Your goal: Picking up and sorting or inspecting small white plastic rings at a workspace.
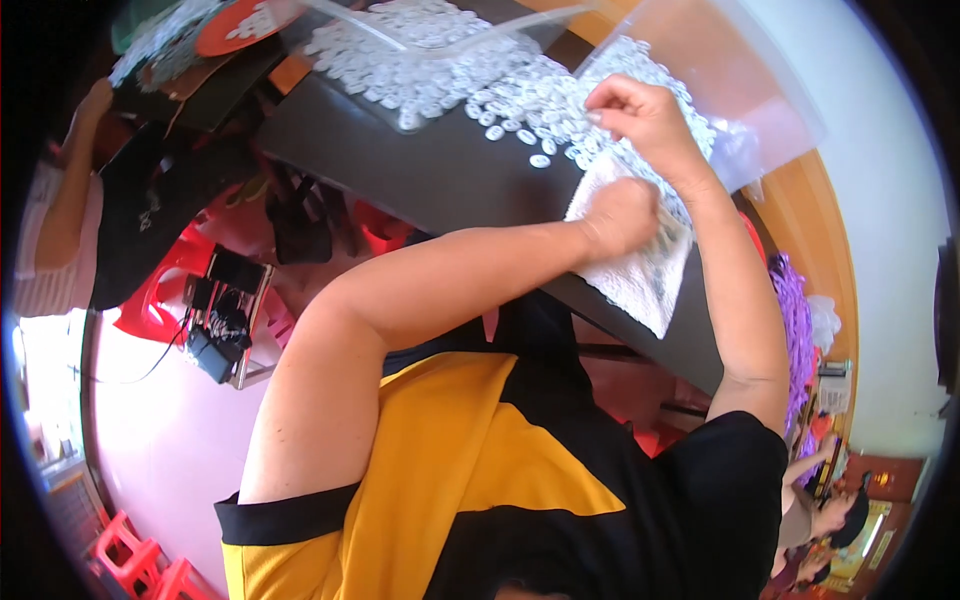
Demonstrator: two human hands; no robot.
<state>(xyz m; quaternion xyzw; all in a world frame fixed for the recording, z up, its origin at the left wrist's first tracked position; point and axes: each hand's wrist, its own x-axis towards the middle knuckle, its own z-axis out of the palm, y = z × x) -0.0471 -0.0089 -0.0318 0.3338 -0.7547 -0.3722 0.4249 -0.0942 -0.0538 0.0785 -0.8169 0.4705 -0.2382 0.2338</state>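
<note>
My left hand [625, 215] is closed in a fist over a white cloth [655, 300] at the table's edge. It is slightly blurred, and whatever its fingers hold is hidden. Farther off, my right hand [645, 125] hovers over a heap of small white oval pieces [535, 100] with dark marks. Its thumb and fingers are drawn together, and what lies between the tips is too small to make out. Some more oval pieces, loose ones, lie on the dark tabletop to the left of the heap.
A clear plastic bin [750, 100] lies at the right, with pieces at its mouth. Another clear container [420, 60] full of pieces stands at the far left of the dark table [400, 165]. A person's hand [95, 100] is at a neighbouring table beside an orange tray [225, 35].
</note>
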